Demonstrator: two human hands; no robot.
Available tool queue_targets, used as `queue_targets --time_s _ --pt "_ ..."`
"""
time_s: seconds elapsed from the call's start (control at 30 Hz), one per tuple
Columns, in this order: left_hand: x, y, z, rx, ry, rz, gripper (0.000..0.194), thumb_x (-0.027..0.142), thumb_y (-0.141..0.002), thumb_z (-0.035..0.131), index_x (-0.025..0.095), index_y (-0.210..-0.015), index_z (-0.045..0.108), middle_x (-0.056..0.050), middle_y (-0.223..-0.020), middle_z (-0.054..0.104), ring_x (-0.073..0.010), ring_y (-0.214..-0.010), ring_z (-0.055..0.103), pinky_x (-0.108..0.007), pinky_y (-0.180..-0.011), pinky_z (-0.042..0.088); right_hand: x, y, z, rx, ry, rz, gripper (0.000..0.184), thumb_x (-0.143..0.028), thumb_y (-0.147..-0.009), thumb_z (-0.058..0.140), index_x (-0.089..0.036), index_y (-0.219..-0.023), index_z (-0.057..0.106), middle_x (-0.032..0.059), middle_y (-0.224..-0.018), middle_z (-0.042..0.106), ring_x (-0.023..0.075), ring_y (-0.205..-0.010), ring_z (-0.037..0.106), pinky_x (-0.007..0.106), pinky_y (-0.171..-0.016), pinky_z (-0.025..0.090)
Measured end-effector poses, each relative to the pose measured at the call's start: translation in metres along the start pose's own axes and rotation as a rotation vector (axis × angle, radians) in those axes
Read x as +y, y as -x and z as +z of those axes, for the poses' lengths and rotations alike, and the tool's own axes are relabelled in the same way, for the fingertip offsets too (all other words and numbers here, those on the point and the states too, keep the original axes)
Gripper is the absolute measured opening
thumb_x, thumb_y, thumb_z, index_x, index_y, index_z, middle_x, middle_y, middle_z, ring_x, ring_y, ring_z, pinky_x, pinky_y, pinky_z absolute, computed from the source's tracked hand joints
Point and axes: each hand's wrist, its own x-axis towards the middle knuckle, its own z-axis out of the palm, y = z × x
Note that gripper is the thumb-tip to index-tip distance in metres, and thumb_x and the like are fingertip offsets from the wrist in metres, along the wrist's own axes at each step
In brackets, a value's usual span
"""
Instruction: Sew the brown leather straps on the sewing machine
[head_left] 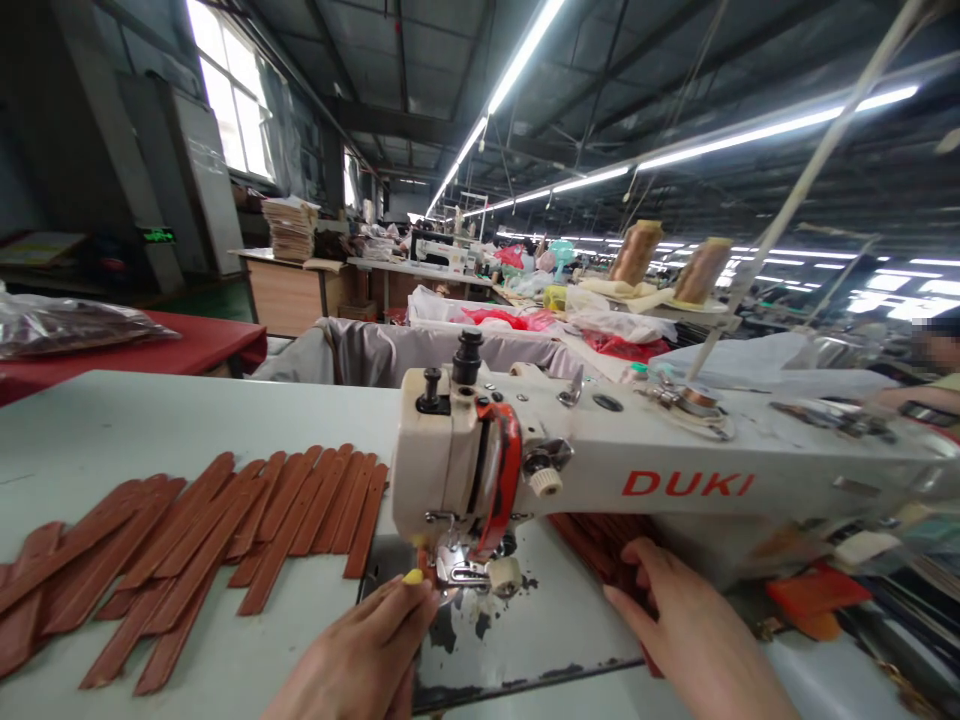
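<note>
My left hand (375, 640) is closed in a pinch at the presser foot of a white sewing machine (570, 450). Between its fingers is a brown leather strap (424, 560), mostly hidden by the hand and the foot. A small yellow piece (412, 577) shows at a fingertip. Under the machine's arm, my right hand (675, 620) has thumb and fingers around the near end of a pile of brown leather straps (589, 545); its grip is partly hidden. More brown straps (300, 510), with rounded far ends, lie overlapping on the table left of the needle.
The pale table (187, 410) carries the machine. Behind it stands a grey cloth-lined bin (375, 350). Thread cones (636, 255) stand at the back right. A plastic-wrapped bundle (75, 325) lies on a red surface at left. An orange item (817, 600) sits right of my right hand.
</note>
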Motion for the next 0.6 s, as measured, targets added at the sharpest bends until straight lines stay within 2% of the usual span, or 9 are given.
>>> queue_targets --time_s 0.1,0.2,0.27,0.33,0.4,0.5,0.57,0.6 --pt "0.001 -0.002 -0.003 -0.029 0.020 -0.029 0.045 0.005 -0.079 0.040 0.013 -0.122 0.050 -0.011 -0.114 0.067 -0.0188 -0.103 0.067 -0.023 -0.104 0.046 0.007 0.003 0.010 -0.055 -0.015 -0.004 0.024 -0.029 -0.082 0.051 -0.019 -0.100 0.064 0.0073 -0.079 0.071 0.0235 -0.065 0.071 0.034 -0.059 0.056" --pt "0.004 -0.002 -0.003 -0.021 0.023 -0.060 0.045 0.007 -0.079 0.042 0.014 -0.122 0.052 -0.011 -0.116 0.066 -0.0196 -0.106 0.066 -0.024 -0.106 0.045 0.002 0.002 0.005 -0.071 0.008 0.076 0.037 -0.025 -0.083 0.041 -0.018 -0.111 0.064 0.0072 -0.082 0.073 0.0251 -0.066 0.071 0.037 -0.061 0.056" --pt "0.004 -0.002 -0.003 0.020 0.030 -0.039 0.047 0.007 -0.077 0.041 0.014 -0.122 0.054 -0.010 -0.115 0.067 -0.0190 -0.106 0.066 -0.023 -0.105 0.045 0.000 0.000 -0.002 -0.061 0.000 0.145 0.039 -0.027 -0.082 0.039 -0.018 -0.109 0.066 0.0066 -0.080 0.074 0.0269 -0.066 0.071 0.039 -0.062 0.056" --pt "0.001 -0.001 -0.005 0.052 0.038 -0.014 0.046 0.008 -0.077 0.041 0.015 -0.120 0.056 -0.008 -0.114 0.068 -0.0187 -0.103 0.067 -0.024 -0.104 0.046 0.005 -0.001 -0.012 -0.077 -0.068 0.201 0.036 -0.032 -0.079 0.042 -0.020 -0.099 0.070 0.0053 -0.076 0.073 0.0268 -0.063 0.070 0.039 -0.060 0.055" --pt "-0.008 -0.001 -0.010 0.046 0.050 -0.043 0.041 0.008 -0.080 0.041 0.017 -0.115 0.061 -0.007 -0.111 0.069 -0.0189 -0.100 0.068 -0.024 -0.098 0.051 0.014 0.001 -0.024 -0.121 -0.231 0.250 0.030 -0.034 -0.077 0.047 -0.023 -0.091 0.071 0.0043 -0.072 0.072 0.0251 -0.062 0.070 0.035 -0.058 0.056" --pt "-0.031 -0.010 -0.014 -0.083 0.120 -0.252 0.038 0.008 -0.085 0.035 0.018 -0.103 0.067 -0.008 -0.106 0.070 -0.0208 -0.095 0.068 -0.030 -0.088 0.057 0.013 0.009 -0.044 -0.203 -0.610 0.288 0.029 -0.035 -0.075 0.057 -0.022 -0.097 0.070 0.0041 -0.070 0.071 0.0229 -0.062 0.071 0.028 -0.053 0.057" --pt "-0.045 -0.020 -0.010 -0.184 0.183 -0.341 0.032 0.009 -0.087 0.037 0.017 -0.092 0.068 -0.008 -0.096 0.070 -0.0215 -0.087 0.067 -0.033 -0.083 0.058 -0.013 0.015 -0.052 -0.202 -0.807 0.256 0.031 -0.035 -0.077 0.061 -0.021 -0.104 0.067 0.0031 -0.066 0.070 0.0211 -0.056 0.070 0.024 -0.047 0.056" --pt "-0.051 -0.026 -0.007 -0.215 0.200 -0.352 0.027 0.011 -0.089 0.041 0.017 -0.090 0.067 -0.007 -0.094 0.069 -0.0211 -0.085 0.067 -0.034 -0.082 0.057 -0.034 0.016 -0.052 -0.113 -0.859 0.225 0.025 -0.033 -0.081 0.059 -0.022 -0.103 0.066 0.0025 -0.066 0.070 0.0189 -0.053 0.069 0.022 -0.046 0.055"
